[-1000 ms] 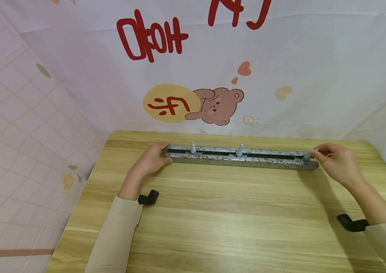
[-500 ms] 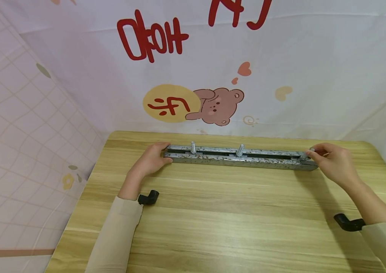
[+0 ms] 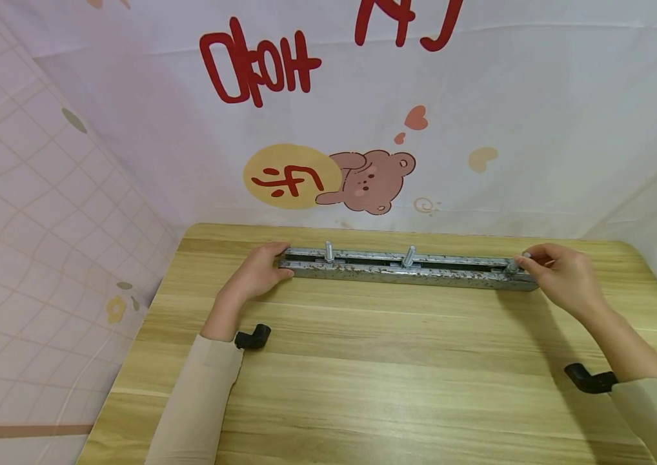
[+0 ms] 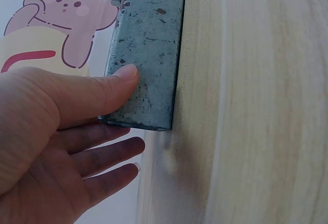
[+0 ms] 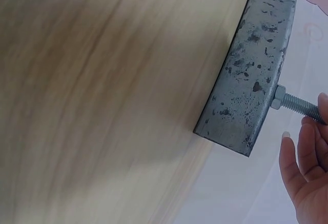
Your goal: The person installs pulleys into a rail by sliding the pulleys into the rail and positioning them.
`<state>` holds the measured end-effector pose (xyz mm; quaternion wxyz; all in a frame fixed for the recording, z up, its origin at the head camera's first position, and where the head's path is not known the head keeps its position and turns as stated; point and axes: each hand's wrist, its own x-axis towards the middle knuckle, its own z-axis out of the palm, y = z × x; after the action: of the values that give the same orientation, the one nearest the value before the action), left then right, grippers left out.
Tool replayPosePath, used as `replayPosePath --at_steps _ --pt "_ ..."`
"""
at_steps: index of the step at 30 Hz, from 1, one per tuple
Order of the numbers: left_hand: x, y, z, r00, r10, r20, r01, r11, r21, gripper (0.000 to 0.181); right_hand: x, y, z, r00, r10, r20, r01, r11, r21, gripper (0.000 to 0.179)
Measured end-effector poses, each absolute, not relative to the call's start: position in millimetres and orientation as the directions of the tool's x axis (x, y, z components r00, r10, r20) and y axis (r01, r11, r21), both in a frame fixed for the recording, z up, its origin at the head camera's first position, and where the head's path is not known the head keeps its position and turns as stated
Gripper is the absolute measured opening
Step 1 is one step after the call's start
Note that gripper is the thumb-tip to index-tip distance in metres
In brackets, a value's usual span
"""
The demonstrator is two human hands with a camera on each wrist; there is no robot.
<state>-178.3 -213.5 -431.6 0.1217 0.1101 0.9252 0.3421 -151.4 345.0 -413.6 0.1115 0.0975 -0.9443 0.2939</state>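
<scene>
A long slotted steel channel (image 3: 450,278), flecked with dark spots, lies near the back edge of the table. My left hand (image 3: 255,271) grips its left end; in the left wrist view the thumb (image 4: 110,88) presses the front face, and the lower fingers extend past the end. With thumb and fingertips, my right hand (image 3: 569,278) pinches the threaded shank of a bolt (image 5: 297,105) near the channel's right end. A hex nut (image 5: 278,97) sits at that bolt's base against the channel. Two more bolts, one left (image 3: 329,252) and one middle (image 3: 409,256), stand up from the slot.
The wood-grain table (image 3: 398,374) extends toward me in front of the channel. A printed white cloth (image 3: 508,97) hangs right behind the table's back edge. Black bent pieces, one left (image 3: 253,337) and one right (image 3: 588,379), jut out at my wrists.
My right hand has moved a little to the left, and the bolt it pinches has shifted left along the slot with it. The left hand and the other two bolts have stayed put.
</scene>
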Motion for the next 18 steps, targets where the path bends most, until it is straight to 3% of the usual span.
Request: replayPosePath --at_steps 18 --pt "-176.8 -213.6 -430.8 -0.944 0.291 -0.154 0.120 0.739 0.663 0.067 -151.5 334.7 -412.8 -0.943 -0.134 0.304 -0.282 0.809 -0.516 0.015"
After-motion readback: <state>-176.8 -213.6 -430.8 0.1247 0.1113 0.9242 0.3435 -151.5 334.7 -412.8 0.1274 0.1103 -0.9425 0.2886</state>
